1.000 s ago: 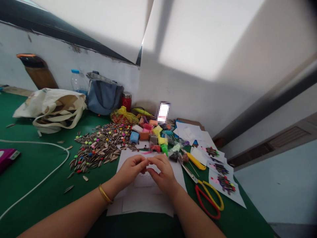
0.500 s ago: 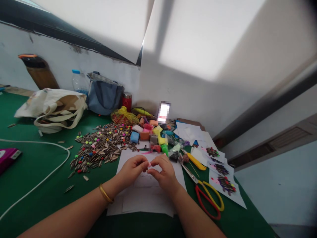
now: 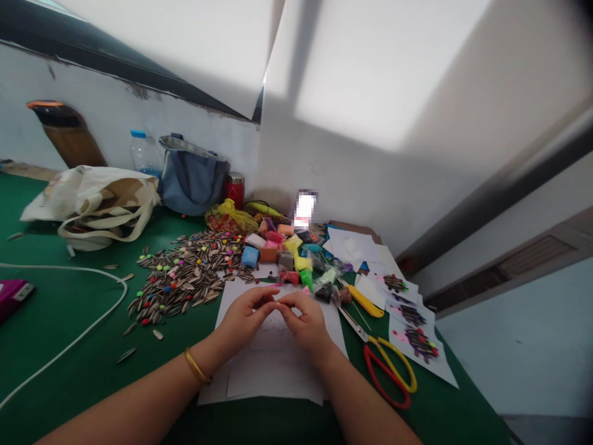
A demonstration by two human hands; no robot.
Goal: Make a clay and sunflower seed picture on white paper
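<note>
Over the white sheets of paper (image 3: 273, 377), my left hand (image 3: 245, 314) and my right hand (image 3: 303, 318) meet at the fingertips, both closed in a pinch. A tiny bit of pink modelling clay, seen between them a moment earlier, is now mostly hidden by the fingers. Faint pencil lines show on the top sheet just below the fingertips. Behind the hands lie wrapped blocks of coloured clay, among them a blue block (image 3: 250, 257) and a green one (image 3: 306, 279). A little pink clay (image 3: 306, 290) lies past my right hand.
Sunflower seeds (image 3: 185, 272) mixed with coloured beads spread out at left. On the right are scissors (image 3: 370, 340), a yellow utility knife (image 3: 365, 301) and decorated paper pieces (image 3: 419, 343). Bags (image 3: 194, 176), a red flask (image 3: 235, 190) and a lit phone (image 3: 304, 209) stand behind. A white cable (image 3: 106, 309) curves at far left.
My fingertips have come together, closing the small gap where the pink clay showed. The view has shifted slightly.
</note>
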